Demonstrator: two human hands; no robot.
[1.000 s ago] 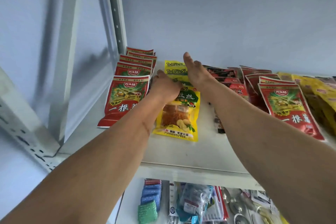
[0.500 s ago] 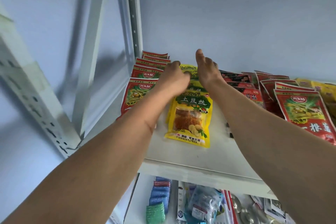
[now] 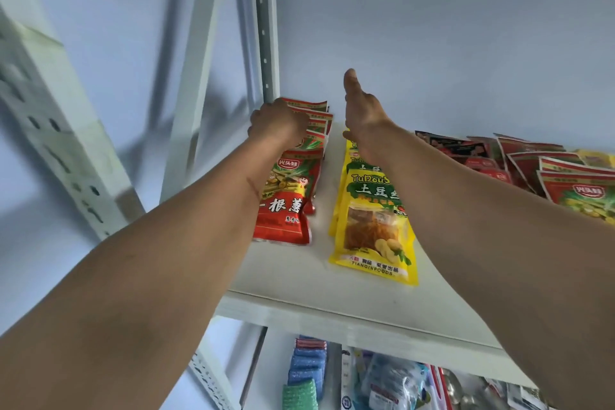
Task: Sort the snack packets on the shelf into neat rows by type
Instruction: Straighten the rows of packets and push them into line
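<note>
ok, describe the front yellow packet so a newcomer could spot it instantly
Start at the white shelf and find the two rows at its left end, red beside yellow. The front yellow packet lies nearest the shelf's edge, just left of the right forearm. Unlike the red packets, it has a clear window showing orange shreds.

A small shop or stockroom, going by the white slotted-steel shelving (image 3: pixel 332 309) against a bare wall, rows of identical snack packets (image 3: pixel 376 226) by the reaching hands, and scouring sponges (image 3: pixel 304 376) stocked below them.
</note>
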